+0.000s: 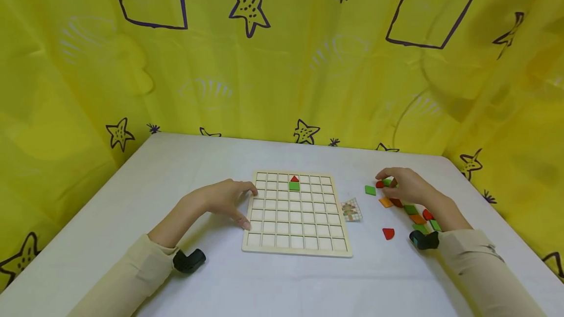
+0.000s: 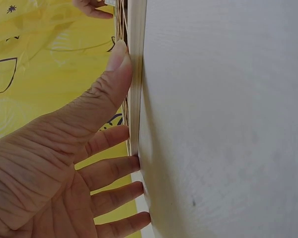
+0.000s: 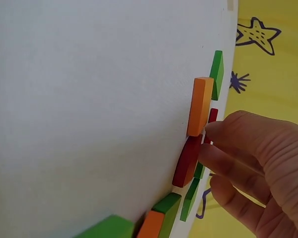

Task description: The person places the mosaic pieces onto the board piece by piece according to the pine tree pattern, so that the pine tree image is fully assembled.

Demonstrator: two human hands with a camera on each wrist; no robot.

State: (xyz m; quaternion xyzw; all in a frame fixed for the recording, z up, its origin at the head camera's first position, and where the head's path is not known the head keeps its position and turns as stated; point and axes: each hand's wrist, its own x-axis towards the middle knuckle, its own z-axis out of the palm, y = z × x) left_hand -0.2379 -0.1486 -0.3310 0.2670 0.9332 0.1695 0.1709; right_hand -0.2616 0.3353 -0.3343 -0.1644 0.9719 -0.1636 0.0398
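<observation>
My left hand (image 1: 224, 199) lies along the left edge of a pale wooden grid board (image 1: 296, 242), thumb and fingertips resting on its rim. The wooden edge (image 2: 135, 74) runs beneath the thumb in the left wrist view. In the board's upper part, a red triangle (image 1: 294, 178) sits above a green square (image 1: 294, 186). My right hand (image 1: 407, 185) reaches over loose colored tiles, thumb and forefinger apart. Its fingertips are close to a red tile (image 3: 213, 115), behind an orange tile (image 3: 199, 106) and a dark red tile (image 3: 187, 161).
A small patterned card (image 1: 351, 210) lies beside the board's right edge. One green tile (image 1: 370, 190) and a red rounded tile (image 1: 388, 233) lie apart from the pile. Several more tiles extend under the right wrist. A yellow curtain (image 1: 273, 62) hangs behind the white table (image 1: 189, 155).
</observation>
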